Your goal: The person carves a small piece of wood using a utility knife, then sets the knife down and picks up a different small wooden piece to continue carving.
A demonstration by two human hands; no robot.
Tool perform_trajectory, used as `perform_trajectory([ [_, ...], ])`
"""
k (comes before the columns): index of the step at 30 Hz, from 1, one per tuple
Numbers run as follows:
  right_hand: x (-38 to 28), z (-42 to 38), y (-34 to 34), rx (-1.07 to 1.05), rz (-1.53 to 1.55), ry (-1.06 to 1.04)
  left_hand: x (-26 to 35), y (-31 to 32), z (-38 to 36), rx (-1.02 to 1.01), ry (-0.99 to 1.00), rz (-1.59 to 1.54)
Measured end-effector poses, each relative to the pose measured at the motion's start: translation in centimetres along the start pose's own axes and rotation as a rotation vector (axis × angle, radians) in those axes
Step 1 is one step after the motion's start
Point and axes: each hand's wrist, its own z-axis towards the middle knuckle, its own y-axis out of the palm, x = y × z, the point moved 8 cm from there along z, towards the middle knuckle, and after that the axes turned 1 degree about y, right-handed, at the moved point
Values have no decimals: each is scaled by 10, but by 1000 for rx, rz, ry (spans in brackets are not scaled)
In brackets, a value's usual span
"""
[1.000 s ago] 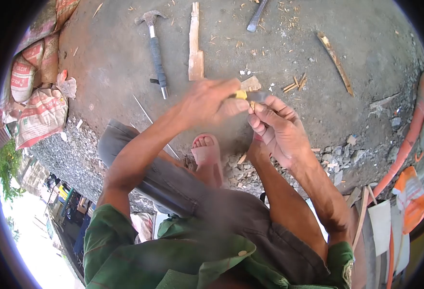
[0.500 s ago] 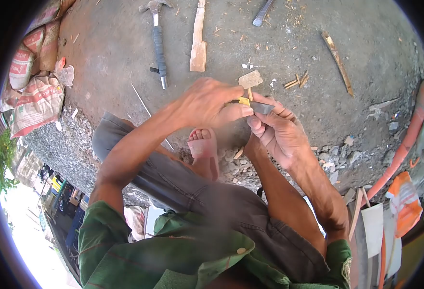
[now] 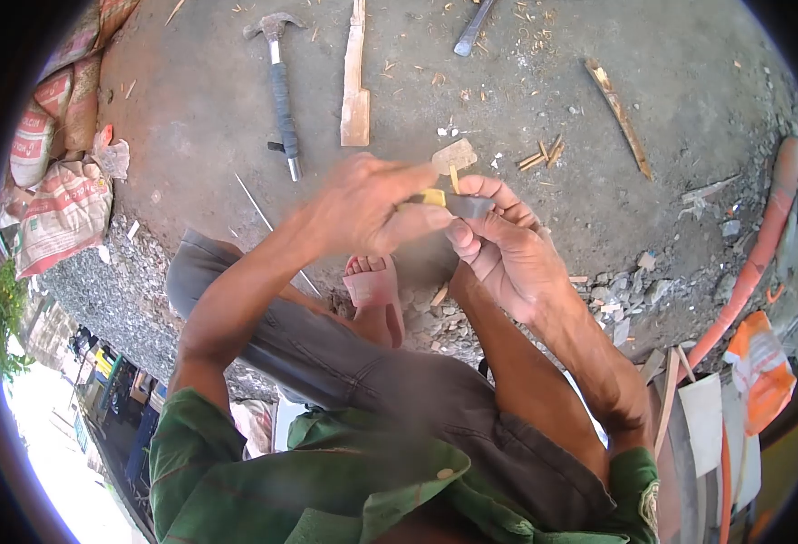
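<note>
My left hand (image 3: 367,207), blurred by motion, is closed around a cutter knife (image 3: 433,197) with a yellow part showing between thumb and fingers. Its flat grey blade (image 3: 471,208) reaches across to my right hand (image 3: 512,249). The right fingers are curled together, pinching a thin wooden stick (image 3: 455,179) whose pale end sticks up beside the blade. Its lower end is hidden by the blade and fingers. Just beyond the stick, a small flat wood piece (image 3: 454,156) appears on the ground.
A claw hammer (image 3: 282,104), a notched wood strip (image 3: 355,91) and a metal tool end (image 3: 471,32) lie ahead. Several short sticks (image 3: 542,154) and a split wood piece (image 3: 618,118) lie to the right. Sacks (image 3: 63,213) stand left; an orange hose (image 3: 752,258) curves at right.
The whole view has shifted slightly, moving ground objects left and down in the picture. My left hand and the knife have drawn a little leftward against the stick; my right hand keeps its pinch.
</note>
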Motion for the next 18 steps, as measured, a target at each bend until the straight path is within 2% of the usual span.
perform_trajectory([
  [7,14,-3,0,-28,157,110,-2,0,-2,5,-2,-6],
  [11,18,-4,1,-42,162,74,1,-1,-5,-5,4,60],
  [13,20,-5,3,-50,159,60,1,1,-7,-28,-28,52],
  [16,20,-8,3,-4,122,31,1,4,-11,-166,-107,29],
  [18,17,-10,2,-4,112,43,-1,-5,-10,-68,-65,59],
])
